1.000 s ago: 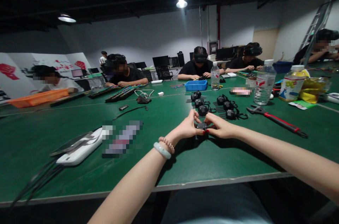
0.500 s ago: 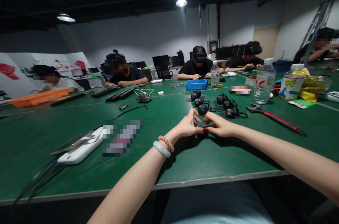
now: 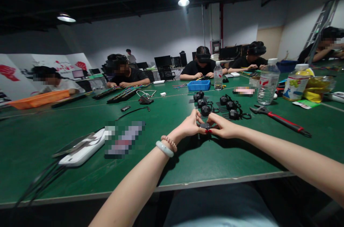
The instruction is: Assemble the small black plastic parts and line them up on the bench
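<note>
My left hand (image 3: 189,126) and my right hand (image 3: 223,128) meet over the green table (image 3: 80,119), both pinched round one small black part (image 3: 204,126) held between the fingertips just above the tabletop. Two bracelets sit on my left wrist. Just beyond the hands lie two short rows of similar small black parts (image 3: 202,104) with black loops and comb-like pieces beside them. Most of the held part is hidden by my fingers.
A red-handled adjustable wrench (image 3: 281,121) lies to the right, with water bottles (image 3: 268,82) and a yellow bag behind it. A blue tray (image 3: 199,86) stands farther back. A white device (image 3: 82,150) and black cables lie at the left. Several people sit around the table.
My hands stay together on the small black part with almost no movement. A person in the far background has walked to the right.
</note>
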The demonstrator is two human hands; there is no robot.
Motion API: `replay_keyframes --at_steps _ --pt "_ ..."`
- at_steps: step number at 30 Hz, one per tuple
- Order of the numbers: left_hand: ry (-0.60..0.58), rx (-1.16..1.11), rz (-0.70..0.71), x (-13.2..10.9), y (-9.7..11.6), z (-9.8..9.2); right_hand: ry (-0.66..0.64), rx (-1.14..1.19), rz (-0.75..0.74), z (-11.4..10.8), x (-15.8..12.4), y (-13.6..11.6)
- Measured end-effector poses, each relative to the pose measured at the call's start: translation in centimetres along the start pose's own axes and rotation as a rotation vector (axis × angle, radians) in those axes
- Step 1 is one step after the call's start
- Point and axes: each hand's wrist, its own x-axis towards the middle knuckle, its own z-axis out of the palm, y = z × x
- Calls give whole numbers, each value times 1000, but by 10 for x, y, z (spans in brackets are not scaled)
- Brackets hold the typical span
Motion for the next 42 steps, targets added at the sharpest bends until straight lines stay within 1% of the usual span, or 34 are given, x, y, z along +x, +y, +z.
replay_keyframes --at_steps 4,11,15,33,42 --pt "-16 -55 -31 2 -3 0 1 4 -3 1 0 0" --pt "-12 -116 -25 2 -7 1 10 -9 -6 1 1 0" --pt "-19 -98 -25 2 -7 1 4 -27 -8 1 1 0" --pt "-8 -93 -31 0 -6 2 11 48 43 4 -1 5" --pt "-32 -78 -22 1 -5 -2 19 11 29 4 1 4"
